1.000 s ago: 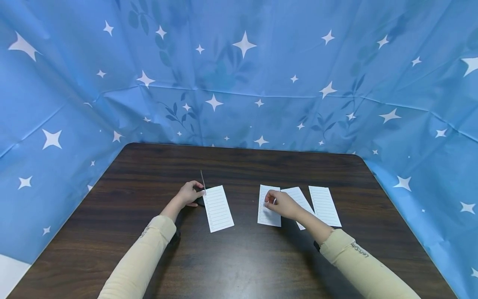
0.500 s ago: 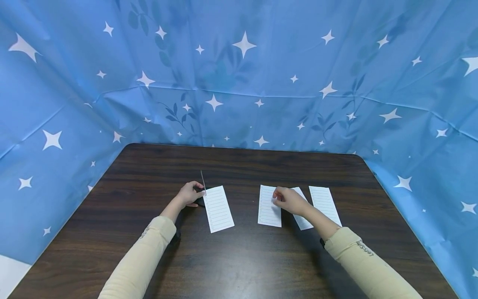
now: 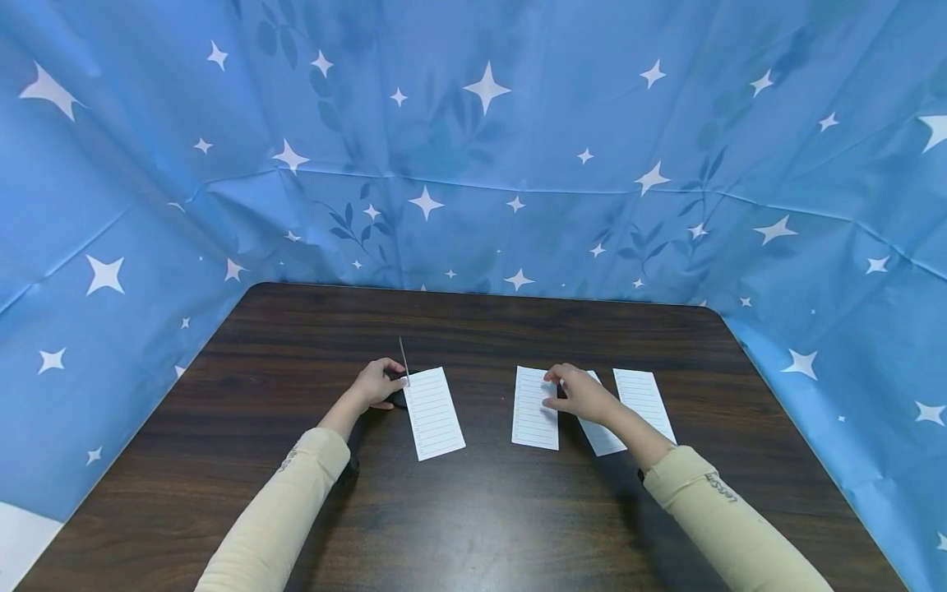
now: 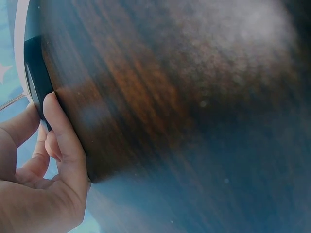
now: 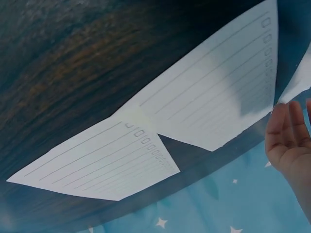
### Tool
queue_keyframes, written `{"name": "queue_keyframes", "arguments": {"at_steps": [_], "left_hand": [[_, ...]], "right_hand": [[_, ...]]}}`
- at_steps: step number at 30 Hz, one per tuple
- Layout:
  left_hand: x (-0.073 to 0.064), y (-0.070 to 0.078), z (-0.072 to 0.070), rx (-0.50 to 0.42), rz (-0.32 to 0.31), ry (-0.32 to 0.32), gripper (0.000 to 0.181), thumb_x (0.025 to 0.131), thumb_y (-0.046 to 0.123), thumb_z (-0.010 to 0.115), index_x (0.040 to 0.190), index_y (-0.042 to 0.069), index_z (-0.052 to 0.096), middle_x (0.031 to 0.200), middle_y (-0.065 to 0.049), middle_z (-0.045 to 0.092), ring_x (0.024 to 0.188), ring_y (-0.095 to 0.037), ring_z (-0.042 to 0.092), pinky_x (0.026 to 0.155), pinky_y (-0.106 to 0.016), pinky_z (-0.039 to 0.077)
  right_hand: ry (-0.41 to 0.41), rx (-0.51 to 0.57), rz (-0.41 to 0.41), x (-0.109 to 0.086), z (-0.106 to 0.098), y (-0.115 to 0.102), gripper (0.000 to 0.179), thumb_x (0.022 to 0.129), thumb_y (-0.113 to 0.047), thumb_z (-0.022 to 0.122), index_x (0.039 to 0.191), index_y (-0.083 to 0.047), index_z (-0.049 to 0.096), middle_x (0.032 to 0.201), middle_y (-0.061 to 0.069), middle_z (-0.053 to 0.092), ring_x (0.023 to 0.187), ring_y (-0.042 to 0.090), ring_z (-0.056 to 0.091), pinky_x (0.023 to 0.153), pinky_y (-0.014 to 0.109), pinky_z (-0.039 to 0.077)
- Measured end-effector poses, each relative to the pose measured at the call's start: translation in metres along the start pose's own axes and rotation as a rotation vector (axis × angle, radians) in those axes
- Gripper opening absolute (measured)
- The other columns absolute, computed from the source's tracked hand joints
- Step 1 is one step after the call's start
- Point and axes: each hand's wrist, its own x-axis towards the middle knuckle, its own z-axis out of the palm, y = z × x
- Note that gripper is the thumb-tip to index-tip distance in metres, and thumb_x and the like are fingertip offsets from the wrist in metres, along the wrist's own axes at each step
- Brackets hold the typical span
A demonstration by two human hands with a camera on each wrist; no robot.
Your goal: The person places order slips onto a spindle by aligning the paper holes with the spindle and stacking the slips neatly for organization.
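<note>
In the head view my left hand (image 3: pixel 376 384) grips the black base (image 4: pixel 38 80) of what looks like a paper spike, its thin metal rod (image 3: pixel 403 359) rising above the fingers. Thumb and fingertips pinch that base in the left wrist view. A lined white sheet (image 3: pixel 434 419) lies at the rod, just right of the hand. My right hand (image 3: pixel 580 395) reaches over the right edge of another lined sheet (image 3: pixel 533 411), thumb and fingers apart with nothing between them. Under it, partly hidden, lies a second sheet (image 3: pixel 602 437); a third (image 3: pixel 642 400) lies further right.
All this is on a dark wood-grain table (image 3: pixel 473 510) with rounded far corners. Behind and beside it hangs a blue cloth (image 3: pixel 444 123) with white stars. In the right wrist view two sheets overlap at a corner, little boxes printed along their lines.
My right hand has moved right, from over the left sheet of the group to its right edge, and its fingers have spread from nearly together. The left hand has stayed put.
</note>
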Motion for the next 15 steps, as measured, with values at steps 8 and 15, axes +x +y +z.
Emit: {"name": "queue_keyframes", "arguments": {"at_steps": [8, 15], "left_hand": [[0.0004, -0.0006, 0.0001, -0.003, -0.006, 0.003, 0.029, 0.095, 0.010, 0.054, 0.121, 0.000, 0.051, 0.076, -0.005, 0.039, 0.059, -0.011, 0.042, 0.050, -0.021, 0.054], [-0.0007, 0.0002, -0.0006, -0.005, -0.007, 0.005, 0.029, 0.095, 0.011, 0.054, 0.121, 0.000, 0.051, 0.076, -0.005, 0.038, 0.058, -0.011, 0.042, 0.049, -0.021, 0.053]], "right_hand": [[-0.035, -0.131, 0.019, -0.0006, 0.0042, 0.0007, 0.078, 0.080, -0.038, 0.074, 0.137, 0.003, 0.040, 0.139, 0.025, 0.044, 0.127, 0.047, 0.038, 0.101, 0.068, 0.032], [-0.129, -0.245, 0.019, -0.0012, 0.0099, 0.0020, 0.102, 0.072, -0.057, 0.073, 0.144, 0.002, 0.029, 0.147, 0.027, 0.031, 0.134, 0.049, 0.027, 0.097, 0.075, 0.027]]}}
